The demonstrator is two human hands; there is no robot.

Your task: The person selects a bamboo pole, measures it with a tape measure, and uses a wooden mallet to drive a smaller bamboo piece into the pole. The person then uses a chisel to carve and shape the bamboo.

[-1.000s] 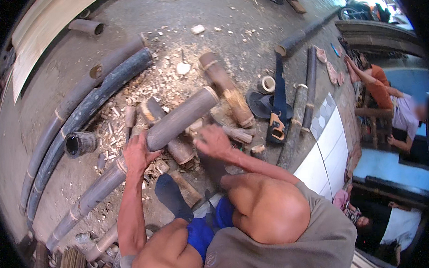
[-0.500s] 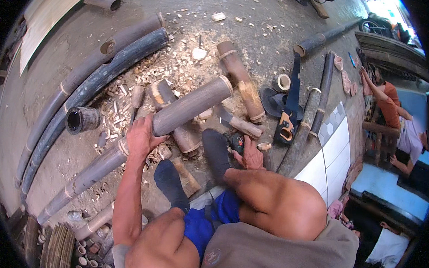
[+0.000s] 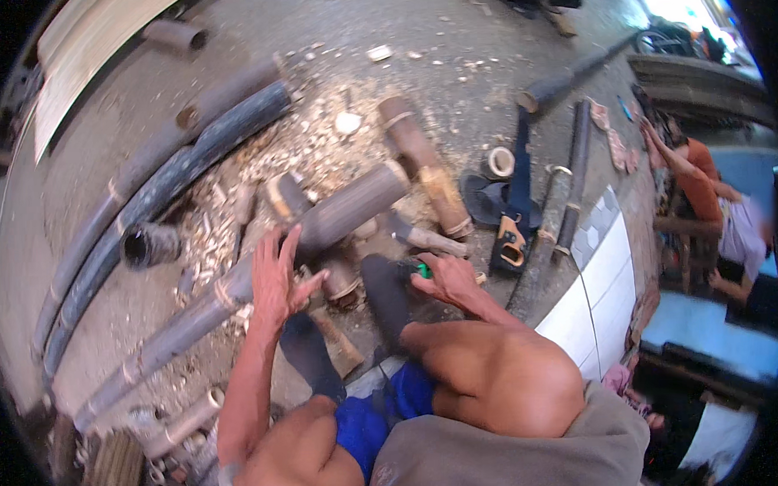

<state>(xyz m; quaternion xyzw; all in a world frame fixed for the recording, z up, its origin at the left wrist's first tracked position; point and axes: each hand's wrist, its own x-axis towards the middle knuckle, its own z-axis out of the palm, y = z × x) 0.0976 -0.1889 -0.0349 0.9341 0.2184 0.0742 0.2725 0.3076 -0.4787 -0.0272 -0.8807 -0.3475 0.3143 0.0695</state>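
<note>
A long brown bamboo pole (image 3: 353,205) lies slantwise in front of me, its cut end resting over a shorter bamboo piece (image 3: 340,278). Above the pole, my left hand (image 3: 276,278) is open with its fingers spread; I cannot tell whether it still touches the bamboo. Beside my right foot, my right hand (image 3: 451,284) closes round a small black and green object (image 3: 422,271), mostly hidden and too blurred to name. Just beyond that hand lies a hammer-like tool (image 3: 432,238) with a pale wooden handle.
A handsaw (image 3: 512,238) with a wooden grip lies at right beside thin bamboo poles (image 3: 551,210). Wood chips (image 3: 231,193) cover the floor ahead. Two long dark poles (image 3: 165,179) lie at left. White tiles (image 3: 574,313) border the right, where other people (image 3: 703,186) sit.
My left hand has let go of the bamboo pole and spread its fingers. My right hand has come up slightly, with green now showing in it. The whole view has shifted a little.
</note>
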